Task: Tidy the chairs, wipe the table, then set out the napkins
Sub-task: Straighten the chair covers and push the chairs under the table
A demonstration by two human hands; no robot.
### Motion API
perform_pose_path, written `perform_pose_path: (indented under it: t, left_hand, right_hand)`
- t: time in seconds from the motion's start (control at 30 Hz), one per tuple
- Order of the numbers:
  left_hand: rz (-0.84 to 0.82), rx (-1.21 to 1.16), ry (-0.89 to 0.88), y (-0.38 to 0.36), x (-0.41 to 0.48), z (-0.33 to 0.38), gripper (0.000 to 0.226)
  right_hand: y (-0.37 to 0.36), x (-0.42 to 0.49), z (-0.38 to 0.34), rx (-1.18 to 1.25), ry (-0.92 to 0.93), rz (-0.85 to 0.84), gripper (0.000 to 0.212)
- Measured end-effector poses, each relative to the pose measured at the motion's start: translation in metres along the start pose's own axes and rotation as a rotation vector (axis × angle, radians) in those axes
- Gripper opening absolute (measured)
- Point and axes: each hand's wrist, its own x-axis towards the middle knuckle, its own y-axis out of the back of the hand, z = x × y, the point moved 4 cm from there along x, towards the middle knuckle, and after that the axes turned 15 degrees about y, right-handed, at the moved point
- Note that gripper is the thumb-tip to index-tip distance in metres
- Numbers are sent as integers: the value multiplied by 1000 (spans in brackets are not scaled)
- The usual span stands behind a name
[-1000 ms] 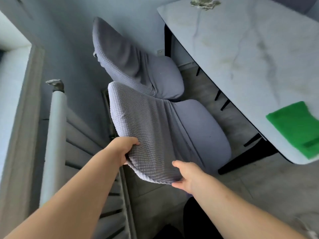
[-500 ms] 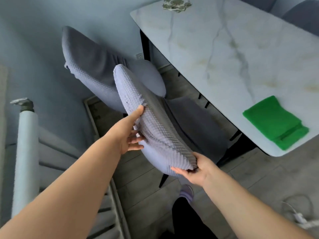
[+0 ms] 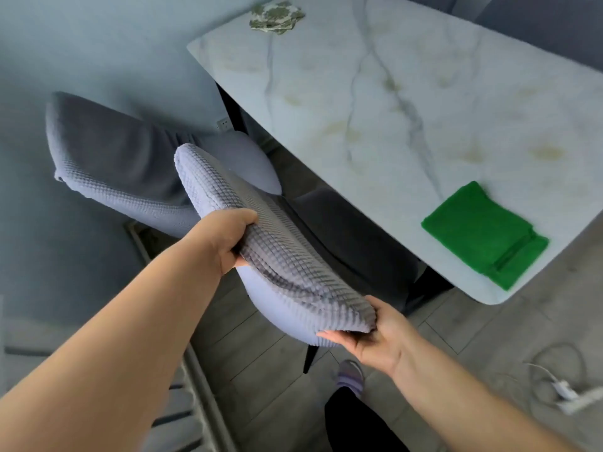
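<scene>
Centre of frame: near chair (image 3: 284,265), grey waffle-knit cover, backrest top edge running from centre toward lower centre. Left hand (image 3: 228,239) grips that edge at mid-frame, fingers curled over the top, thumb underneath. Right hand (image 3: 368,340), lower centre, palm up, holds the backrest's nearer corner; fingers lie beneath it and the thumb rests against its side. The near chair's dark seat sits partly under the table (image 3: 408,102) edge. Far chair (image 3: 114,158), same cover, at left of frame, just beyond the near one, seat toward the table. Marble-look table fills the upper right. Green cloth (image 3: 483,233), folded, lies at its near edge, right of frame. Napkins (image 3: 277,16), green-patterned stack, lie at the table's far corner, top centre. White cable (image 3: 551,376) lies on the floor, lower right.
</scene>
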Motion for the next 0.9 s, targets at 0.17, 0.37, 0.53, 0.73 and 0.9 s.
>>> perform_pose_path:
  t: [0.17, 0.37, 0.53, 0.73, 0.9]
  left_hand:
    - [27, -24, -71, -22, 6, 21, 7]
    - [0, -82, -108, -40, 5, 31, 10]
    - [-38, -112, -134, -54, 10, 35, 12]
    - [-94, -120, -93, -68, 32, 26, 13]
    - [-118, -109, -74, -76, 52, 20, 13]
  right_hand:
    - [-1, 2, -35, 54, 61, -33, 32]
    - [3, 11, -59, 75, 101, -27, 36]
    - [5, 24, -75, 127, 144, -4, 35]
    - [15, 43, -91, 144, 221, 49, 31]
    - [27, 63, -89, 144, 219, 71, 23]
